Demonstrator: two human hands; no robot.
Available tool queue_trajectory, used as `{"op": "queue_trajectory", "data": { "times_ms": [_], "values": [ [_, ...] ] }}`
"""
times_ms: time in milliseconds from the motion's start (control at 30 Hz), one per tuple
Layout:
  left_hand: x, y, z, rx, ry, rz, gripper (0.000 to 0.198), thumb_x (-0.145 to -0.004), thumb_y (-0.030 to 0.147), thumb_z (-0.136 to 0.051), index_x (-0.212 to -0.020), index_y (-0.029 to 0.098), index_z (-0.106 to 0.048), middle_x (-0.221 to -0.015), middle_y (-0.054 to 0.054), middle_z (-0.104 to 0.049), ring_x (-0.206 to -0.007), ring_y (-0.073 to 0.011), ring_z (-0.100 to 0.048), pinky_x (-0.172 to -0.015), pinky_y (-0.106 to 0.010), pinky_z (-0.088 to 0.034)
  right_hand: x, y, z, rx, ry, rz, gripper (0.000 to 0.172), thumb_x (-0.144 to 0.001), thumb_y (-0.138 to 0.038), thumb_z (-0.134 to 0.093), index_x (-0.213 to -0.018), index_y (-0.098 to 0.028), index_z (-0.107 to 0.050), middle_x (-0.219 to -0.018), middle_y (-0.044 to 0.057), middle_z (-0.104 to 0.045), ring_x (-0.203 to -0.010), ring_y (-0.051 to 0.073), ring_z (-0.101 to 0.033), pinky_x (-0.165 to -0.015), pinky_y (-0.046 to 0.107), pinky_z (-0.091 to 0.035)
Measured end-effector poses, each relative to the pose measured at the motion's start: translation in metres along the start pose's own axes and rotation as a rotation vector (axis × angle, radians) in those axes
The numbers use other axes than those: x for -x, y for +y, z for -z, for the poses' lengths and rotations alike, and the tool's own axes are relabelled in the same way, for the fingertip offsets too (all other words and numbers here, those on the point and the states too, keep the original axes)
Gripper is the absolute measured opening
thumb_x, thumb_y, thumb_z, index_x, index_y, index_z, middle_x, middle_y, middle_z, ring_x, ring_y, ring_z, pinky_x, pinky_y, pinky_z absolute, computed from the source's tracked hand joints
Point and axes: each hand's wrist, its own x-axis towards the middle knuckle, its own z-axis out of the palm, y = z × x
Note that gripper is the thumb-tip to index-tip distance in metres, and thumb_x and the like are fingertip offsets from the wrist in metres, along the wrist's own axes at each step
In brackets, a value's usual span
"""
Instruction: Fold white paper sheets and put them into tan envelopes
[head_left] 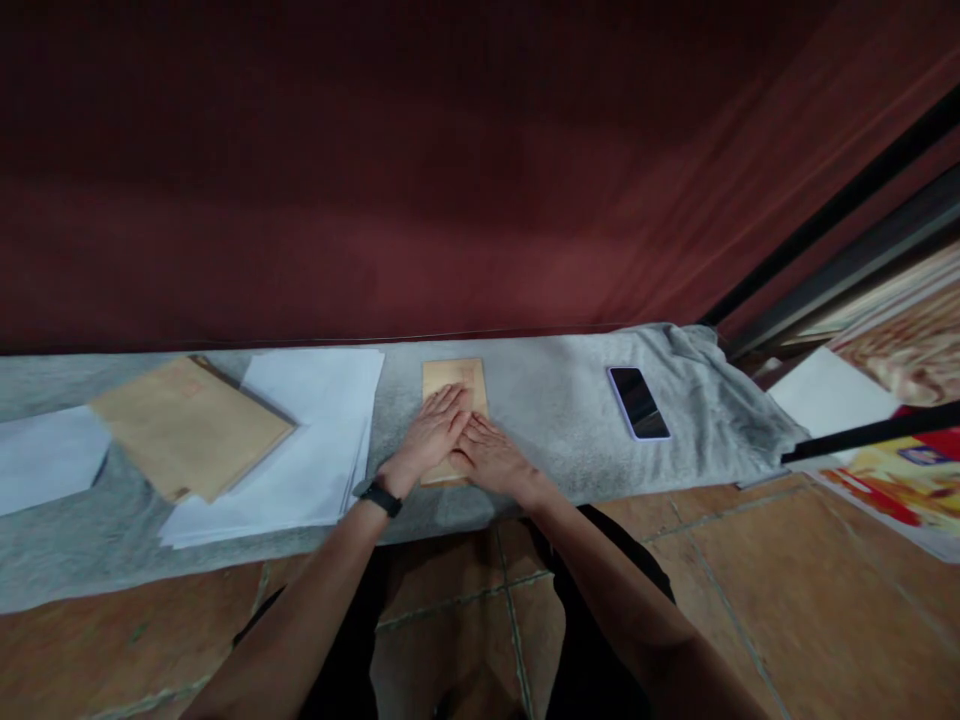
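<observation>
A small brown envelope lies on a grey cloth in front of me. Both hands rest flat on it, side by side. My left hand, with a black watch on its wrist, has its fingers stretched out over the envelope's middle. My right hand lies flat beside it, fingers pointing left and touching the left hand. Neither hand grips anything.
A stack of white paper sheets lies to the left with a large brown envelope on top. More white paper sits at the far left. A dark phone lies to the right. A dark red curtain hangs behind; tiled floor lies below.
</observation>
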Motion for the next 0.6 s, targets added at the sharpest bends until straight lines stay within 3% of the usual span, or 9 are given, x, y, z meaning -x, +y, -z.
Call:
{"op": "queue_trajectory", "data": {
  "times_ms": [133,233,333,500,600],
  "values": [
    [-0.034,-0.009,0.000,-0.094,-0.097,-0.079,0.059,-0.107,0.039,-0.020,-0.160,0.019,-0.036,-0.170,-0.006,-0.033,-0.159,-0.0193,-0.024,-0.130,-0.042,-0.019,0.001,0.001,0.017,-0.203,-0.064,0.095,0.034,-0.099,-0.022,-0.057,-0.132,-0.025,-0.067,-0.142,0.003,-0.066,-0.138,0.018,-0.055,-0.124,0.039,-0.035],
    [-0.058,-0.008,-0.001,-0.136,-0.089,-0.086,0.062,-0.107,0.043,-0.021,-0.162,0.019,-0.033,-0.169,-0.006,-0.034,-0.159,-0.0198,-0.022,-0.131,-0.043,-0.014,0.001,0.004,0.022,-0.428,-0.063,-0.026,0.033,-0.095,-0.011,-0.056,-0.112,-0.031,-0.076,-0.123,-0.004,-0.076,-0.118,0.014,-0.068,-0.109,0.029,-0.049],
    [-0.068,-0.005,-0.003,-0.154,-0.059,-0.068,0.063,-0.107,0.045,-0.020,-0.162,0.017,-0.032,-0.169,-0.008,-0.033,-0.159,-0.0210,-0.022,-0.131,-0.044,-0.012,0.002,0.007,0.021,-0.598,-0.064,-0.164,0.033,-0.091,-0.006,-0.057,-0.095,-0.030,-0.079,-0.099,-0.006,-0.079,-0.094,0.012,-0.072,-0.090,0.022,-0.053],
    [-0.047,-0.002,-0.004,-0.152,-0.092,-0.136,0.063,-0.106,0.043,-0.022,-0.163,0.016,-0.029,-0.171,-0.009,-0.028,-0.160,-0.0206,-0.018,-0.130,-0.044,-0.014,0.003,0.012,0.023,-0.673,-0.110,-0.227,0.030,-0.090,-0.006,-0.058,-0.084,-0.027,-0.079,-0.077,-0.006,-0.073,-0.073,0.011,-0.065,-0.072,0.020,-0.049],
    [-0.022,0.002,-0.003,-0.143,-0.120,-0.191,0.064,-0.103,0.035,-0.032,-0.164,0.016,-0.025,-0.172,-0.010,-0.024,-0.161,-0.0207,-0.015,-0.130,-0.044,-0.015,0.003,0.014,0.026,-0.713,-0.096,-0.191,0.029,-0.086,-0.004,-0.057,-0.080,-0.023,-0.078,-0.079,-0.005,-0.072,-0.076,0.012,-0.065,-0.077,0.022,-0.049]
  ]
}}
